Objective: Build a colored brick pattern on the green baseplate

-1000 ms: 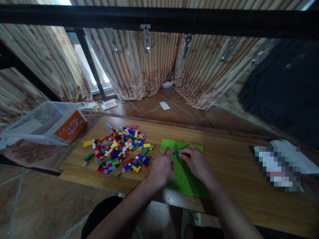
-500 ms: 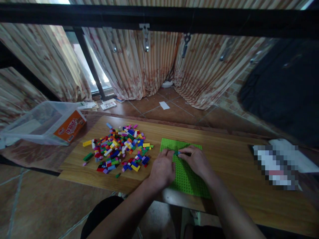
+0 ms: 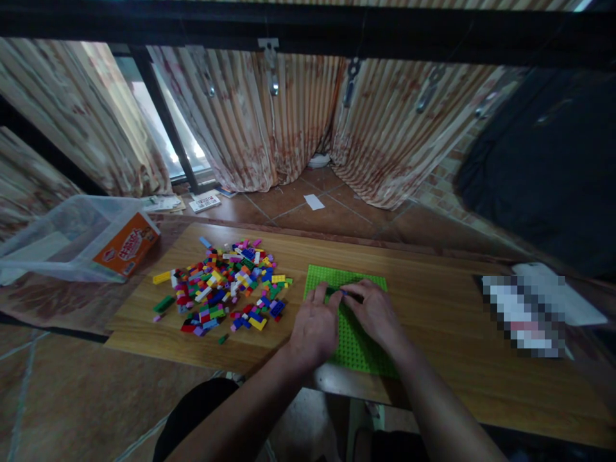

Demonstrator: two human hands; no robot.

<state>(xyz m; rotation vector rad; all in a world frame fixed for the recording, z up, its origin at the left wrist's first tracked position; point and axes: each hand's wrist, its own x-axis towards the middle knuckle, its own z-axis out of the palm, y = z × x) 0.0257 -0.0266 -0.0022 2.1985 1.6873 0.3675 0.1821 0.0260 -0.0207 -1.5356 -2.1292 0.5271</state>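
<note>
A bright green studded baseplate (image 3: pixel 356 343) lies flat on the wooden table (image 3: pixel 433 301). Both my hands rest on its upper half. My left hand (image 3: pixel 315 324) and my right hand (image 3: pixel 373 311) meet fingertip to fingertip over a small dark green and blue brick (image 3: pixel 338 292), pinching and pressing it against the plate. To the left of the plate is a loose pile of several coloured bricks (image 3: pixel 226 289), about a hand's width from my left hand.
A clear plastic tub (image 3: pixel 72 240) with an orange label lies on its side at the table's far left. A blurred-out object (image 3: pixel 524 314) and a white sheet sit at the right. Curtains and a tiled floor lie beyond the table; a black bar crosses overhead.
My hands stay together on the same brick at the plate's upper part; the fingers have pressed down slightly. The view has drifted a little.
</note>
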